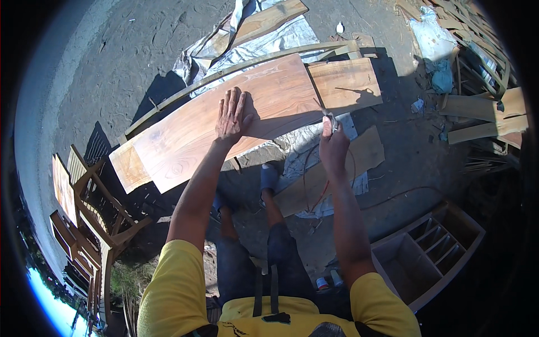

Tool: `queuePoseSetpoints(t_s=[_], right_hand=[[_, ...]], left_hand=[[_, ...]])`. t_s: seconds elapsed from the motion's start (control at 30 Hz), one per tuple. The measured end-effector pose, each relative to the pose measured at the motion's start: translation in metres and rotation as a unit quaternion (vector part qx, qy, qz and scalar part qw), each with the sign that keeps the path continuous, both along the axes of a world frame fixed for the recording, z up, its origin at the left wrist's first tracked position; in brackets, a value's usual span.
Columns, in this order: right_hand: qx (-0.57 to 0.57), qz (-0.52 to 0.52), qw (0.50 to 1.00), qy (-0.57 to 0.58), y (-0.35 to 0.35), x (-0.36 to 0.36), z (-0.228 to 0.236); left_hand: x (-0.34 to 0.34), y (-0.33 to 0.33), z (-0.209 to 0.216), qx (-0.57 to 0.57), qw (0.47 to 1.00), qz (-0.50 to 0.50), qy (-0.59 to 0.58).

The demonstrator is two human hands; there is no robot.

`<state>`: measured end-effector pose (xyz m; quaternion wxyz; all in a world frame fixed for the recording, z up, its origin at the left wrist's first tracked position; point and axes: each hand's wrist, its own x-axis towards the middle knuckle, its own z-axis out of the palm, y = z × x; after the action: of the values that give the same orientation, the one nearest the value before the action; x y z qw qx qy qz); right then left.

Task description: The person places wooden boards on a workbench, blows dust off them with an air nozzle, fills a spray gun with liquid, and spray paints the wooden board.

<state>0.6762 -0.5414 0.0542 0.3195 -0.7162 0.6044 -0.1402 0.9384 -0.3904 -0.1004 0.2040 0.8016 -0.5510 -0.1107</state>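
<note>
The grip of a nozzled hand tool [332, 119] disappears inside the right hand [335, 147], while the left hand [231, 118] masks a patch of wooden board [275, 92]. A white sheet [300, 160] runs partly out of sight beneath it. A red hose [322, 196] fades into shadow on the right, where a compartmented wooden cabinet [449, 276] sinks into darkness. Piled slats [494, 50], far right, meet the lens's black rim; the near edge crops a yellow shirt [174, 281]. Beyond the board, a white object [339, 27] remains too small to identify.

L hand [230, 117] flat on wd brd [278, 92].
</note>
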Motion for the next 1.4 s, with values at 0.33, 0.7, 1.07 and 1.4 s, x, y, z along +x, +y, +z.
queuePoseSetpoints(t_s=[0.33,0.7,1.07,1.4], right_hand=[[0.016,0.141,0.989,0.050,-0.022,0.079,0.008],[0.024,0.245,0.969,-0.034,0.128,0.189,0.013],[0.097,0.473,0.876,-0.020,0.203,0.297,0.015],[0.106,0.606,0.788,0.032,0.300,0.290,0.031]], left_hand=[[-0.033,-0.112,-0.020,-0.098,0.995,-0.003,-0.032],[0.132,0.206,-0.011,0.095,0.866,0.487,-0.061],[0.129,0.190,-0.008,0.019,0.980,0.198,-0.020],[0.052,0.370,0.008,0.105,0.908,0.405,-0.002]])
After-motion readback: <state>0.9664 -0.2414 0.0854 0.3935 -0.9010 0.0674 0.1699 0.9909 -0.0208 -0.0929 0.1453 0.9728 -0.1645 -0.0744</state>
